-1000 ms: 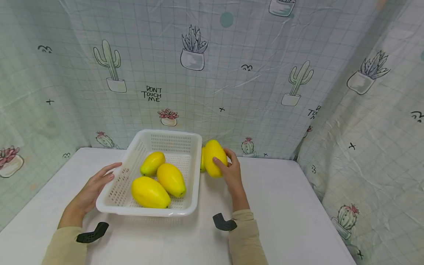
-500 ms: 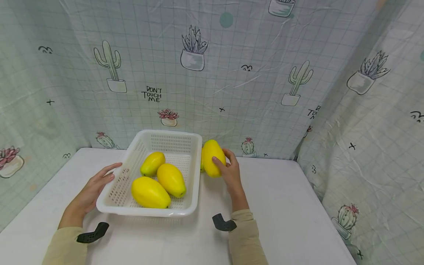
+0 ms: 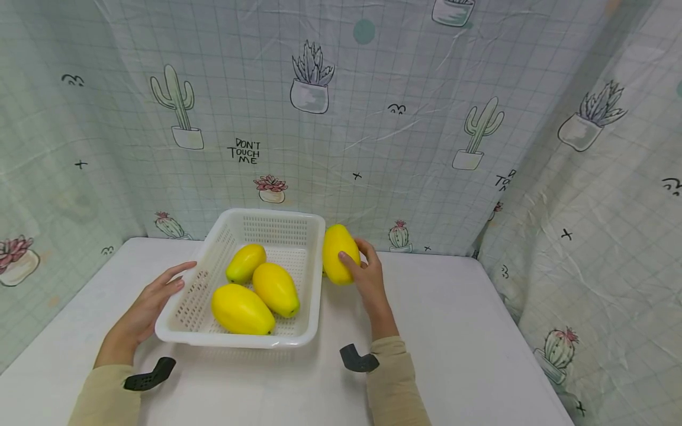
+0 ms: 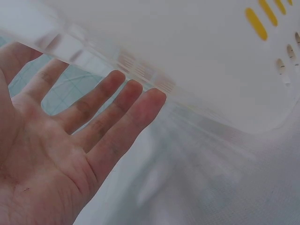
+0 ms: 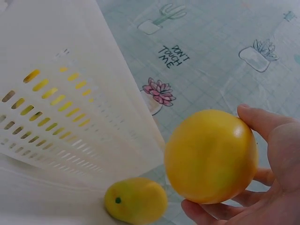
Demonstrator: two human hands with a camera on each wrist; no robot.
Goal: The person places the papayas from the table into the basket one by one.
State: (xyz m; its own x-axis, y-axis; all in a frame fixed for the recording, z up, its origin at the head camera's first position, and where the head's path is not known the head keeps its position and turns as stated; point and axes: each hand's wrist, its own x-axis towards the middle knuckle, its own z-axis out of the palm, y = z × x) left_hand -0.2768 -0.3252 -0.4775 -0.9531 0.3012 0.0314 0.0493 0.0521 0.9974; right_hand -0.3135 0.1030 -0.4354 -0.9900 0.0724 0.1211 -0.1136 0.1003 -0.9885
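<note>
My right hand [image 3: 371,275] grips a yellow papaya [image 3: 338,255] just outside the right wall of a white plastic basket [image 3: 315,284]. In the right wrist view, thumb and fingers curl round this papaya [image 5: 211,157], which is held above a second papaya [image 5: 136,200] lying beside the basket. That second one is almost wholly hidden in the head view. Inside the basket lie three more papayas [image 3: 242,309]. My left hand [image 3: 151,305] is at the basket's left side, and in the left wrist view its fingertips [image 4: 152,98] reach the underside of the rim, fingers nearly straight.
The basket stands on a white table [image 3: 453,331]. Behind and at both sides hangs a curtain [image 3: 373,136] printed with cacti. Each sleeve carries a black wrist mount [image 3: 359,358].
My right hand has moved slightly left with the papaya, closer to the basket wall, covering more of the papaya behind it. The left hand and basket have stayed put.
</note>
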